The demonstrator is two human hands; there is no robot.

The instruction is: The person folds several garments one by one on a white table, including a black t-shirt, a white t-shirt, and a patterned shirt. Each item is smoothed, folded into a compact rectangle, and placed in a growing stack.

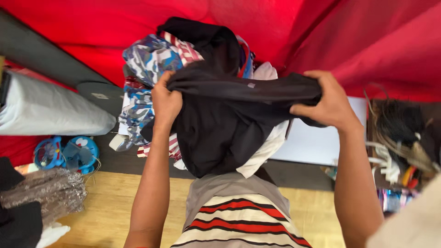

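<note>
I hold a black garment (225, 124) stretched out in front of me at chest height. My left hand (165, 103) grips its left edge, fingers closed around the cloth. My right hand (328, 101) pinches its right edge. The garment hangs down between my hands over a pile of clothes (151, 59) with a blue camouflage piece, a red-and-white striped piece and a white piece. Below it lies a grey, red and cream striped shirt (236, 216).
Red fabric (349, 36) covers the back. A grey cloth roll (46, 110) lies at the left, with small blue fans (69, 154) beneath it and a silvery fabric bundle (43, 190). A white board (317, 142) and tangled cords (399, 138) sit at the right. The wooden floor (110, 206) shows below.
</note>
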